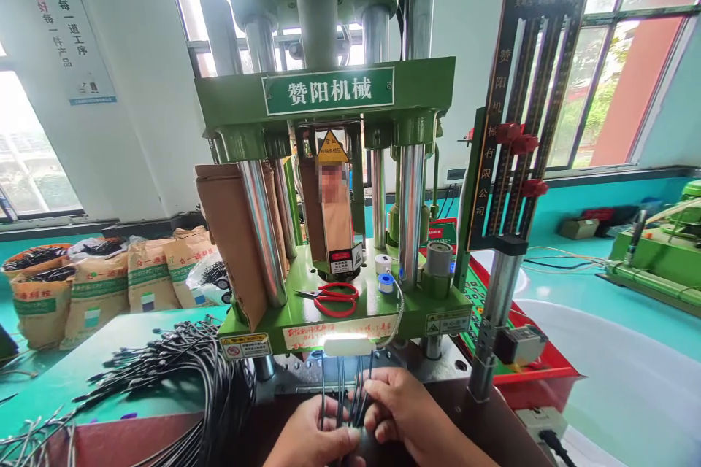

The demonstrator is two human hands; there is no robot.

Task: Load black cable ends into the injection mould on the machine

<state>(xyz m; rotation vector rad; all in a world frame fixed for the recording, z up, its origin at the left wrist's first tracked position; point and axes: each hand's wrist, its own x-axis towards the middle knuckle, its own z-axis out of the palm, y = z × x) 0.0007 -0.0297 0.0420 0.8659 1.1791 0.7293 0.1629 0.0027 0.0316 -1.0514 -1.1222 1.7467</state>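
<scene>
gripping thin black wires (345, 390), fingers of both left hand (315, 438) and right hand (402, 408) pinch them before the green press (339, 306).

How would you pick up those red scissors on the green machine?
Take the red-handled scissors by the two red loops, coming from the front right. They lie flat on the green machine ledge with the loops toward the right and the blades pointing left, so this likely keeps fingers off the points.

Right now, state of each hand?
Left hand: closed on the black wires.
Right hand: closed on the same wires, at the machine front.
</scene>
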